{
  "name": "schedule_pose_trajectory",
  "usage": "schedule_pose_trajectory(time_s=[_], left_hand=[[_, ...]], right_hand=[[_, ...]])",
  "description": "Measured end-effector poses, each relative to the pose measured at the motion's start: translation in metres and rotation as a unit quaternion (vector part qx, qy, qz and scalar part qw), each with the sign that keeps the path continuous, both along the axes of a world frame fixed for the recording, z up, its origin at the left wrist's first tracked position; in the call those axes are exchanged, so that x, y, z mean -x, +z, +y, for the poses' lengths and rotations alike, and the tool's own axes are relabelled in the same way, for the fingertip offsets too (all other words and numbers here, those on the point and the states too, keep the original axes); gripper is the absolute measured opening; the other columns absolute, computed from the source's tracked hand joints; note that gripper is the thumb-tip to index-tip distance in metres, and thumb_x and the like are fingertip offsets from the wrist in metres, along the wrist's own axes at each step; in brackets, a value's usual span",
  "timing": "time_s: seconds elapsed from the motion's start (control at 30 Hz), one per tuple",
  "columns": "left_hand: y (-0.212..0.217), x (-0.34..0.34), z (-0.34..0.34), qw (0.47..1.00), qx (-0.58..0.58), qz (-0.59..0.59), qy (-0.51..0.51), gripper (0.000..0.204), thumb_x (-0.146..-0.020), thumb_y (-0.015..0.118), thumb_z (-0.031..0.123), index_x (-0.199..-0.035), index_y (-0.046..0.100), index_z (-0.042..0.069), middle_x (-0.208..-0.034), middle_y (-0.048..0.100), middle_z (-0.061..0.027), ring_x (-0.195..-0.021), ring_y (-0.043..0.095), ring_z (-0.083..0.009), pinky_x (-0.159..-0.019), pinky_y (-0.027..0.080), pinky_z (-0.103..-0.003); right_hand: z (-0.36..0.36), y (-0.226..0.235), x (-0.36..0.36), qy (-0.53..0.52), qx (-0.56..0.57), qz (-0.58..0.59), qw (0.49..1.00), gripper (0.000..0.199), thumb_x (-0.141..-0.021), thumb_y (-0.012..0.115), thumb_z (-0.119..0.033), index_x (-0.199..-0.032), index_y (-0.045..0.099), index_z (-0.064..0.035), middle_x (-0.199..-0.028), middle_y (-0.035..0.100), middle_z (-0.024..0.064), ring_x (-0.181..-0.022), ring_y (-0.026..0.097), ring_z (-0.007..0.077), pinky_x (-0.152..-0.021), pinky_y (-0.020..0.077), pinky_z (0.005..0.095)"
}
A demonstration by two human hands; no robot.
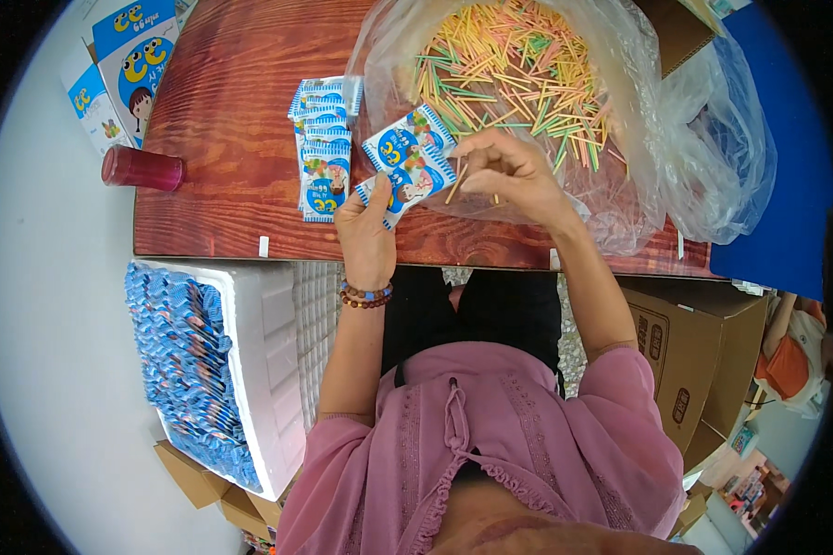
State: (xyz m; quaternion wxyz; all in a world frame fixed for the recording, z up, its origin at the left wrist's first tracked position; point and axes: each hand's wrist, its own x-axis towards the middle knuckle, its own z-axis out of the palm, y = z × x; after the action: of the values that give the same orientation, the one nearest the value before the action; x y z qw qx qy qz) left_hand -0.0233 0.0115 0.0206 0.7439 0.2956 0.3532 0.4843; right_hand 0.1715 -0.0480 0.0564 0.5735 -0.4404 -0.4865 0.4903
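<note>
Between its thumb and fingers, my left hand [368, 231] holds a small blue-and-white packet [416, 179] over the near part of the table. Another packet [409, 136] lies just beyond, partly overlapped by the held one. My right hand [518, 176] is bent in a pinch at the held packet's right end; what its fingertips grip is hidden. A thin stick [455, 185] shows right under those fingertips, whether held or lying I cannot tell. Many thin yellow, pink and green sticks [518, 69] lie in a spread clear plastic bag [389, 55] beyond my right hand.
Left of my hands lies a row of overlapping packets [324, 176]. A pink cup-like container [143, 168] lies at the table's [222, 111] left edge, near printed boxes [134, 69]. Below stand a white foam box [264, 370] of packets and a cardboard carton [690, 361].
</note>
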Motion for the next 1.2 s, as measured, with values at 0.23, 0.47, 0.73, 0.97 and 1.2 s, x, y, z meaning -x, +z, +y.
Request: schedule_pose_trajectory(time_s=[0.23,0.47,0.73,0.97,1.2], left_hand=[[-0.005,-0.011,-0.005,0.998,0.011,-0.012,-0.053,0.017,-0.093,0.061,0.014,-0.094,0.067,-0.002,-0.093,0.068,-0.0044,-0.079,0.061,-0.0077,-0.071,0.049,-0.024],[-0.011,-0.010,-0.014,0.996,-0.029,0.076,-0.046,0.017,-0.093,0.061,0.018,-0.088,0.067,0.002,-0.081,0.062,0.0023,-0.068,0.051,-0.0025,-0.058,0.039,-0.020],[-0.027,-0.004,-0.031,0.981,-0.078,0.176,0.016,0.021,-0.093,0.061,0.016,-0.080,0.066,0.000,-0.072,0.058,0.0053,-0.062,0.045,0.0001,-0.053,0.035,-0.019],[-0.042,0.003,-0.035,0.982,-0.112,0.152,0.014,0.018,-0.092,0.061,0.013,-0.081,0.064,-0.001,-0.071,0.054,0.0065,-0.064,0.044,0.0006,-0.054,0.036,-0.019],[-0.049,0.011,-0.032,0.993,-0.085,0.081,0.010,0.017,-0.095,0.055,0.008,-0.090,0.065,-0.004,-0.087,0.067,-0.0063,-0.075,0.062,-0.0093,-0.071,0.050,-0.027]], right_hand=[[-0.004,-0.010,-0.002,0.118,-0.012,-0.303,0.946,0.023,-0.084,0.069,-0.020,-0.086,0.063,0.0014,-0.064,0.054,0.0086,-0.058,0.044,0.0112,-0.051,0.0370,0.0297],[-0.008,-0.023,-0.013,0.132,-0.034,-0.214,0.967,0.024,-0.082,0.070,-0.025,-0.081,0.067,-0.0016,-0.067,0.059,0.0120,-0.060,0.053,0.0135,-0.056,0.0416,0.0313],[-0.009,-0.002,-0.110,-0.055,0.058,-0.589,0.804,0.033,-0.080,0.064,-0.010,-0.113,0.062,-0.0051,-0.111,0.064,0.0078,-0.102,0.060,0.0202,-0.087,0.0477,0.0354],[0.005,-0.008,-0.145,0.005,0.091,-0.750,0.655,0.083,-0.073,0.061,-0.003,-0.146,0.024,-0.0124,-0.151,0.027,0.0089,-0.140,0.024,0.0290,-0.114,0.0213,0.0447],[0.031,-0.021,-0.160,0.031,0.094,-0.729,0.677,0.078,-0.070,0.063,-0.005,-0.142,0.033,-0.0092,-0.143,0.037,0.0130,-0.132,0.034,0.0306,-0.110,0.0271,0.0434]])
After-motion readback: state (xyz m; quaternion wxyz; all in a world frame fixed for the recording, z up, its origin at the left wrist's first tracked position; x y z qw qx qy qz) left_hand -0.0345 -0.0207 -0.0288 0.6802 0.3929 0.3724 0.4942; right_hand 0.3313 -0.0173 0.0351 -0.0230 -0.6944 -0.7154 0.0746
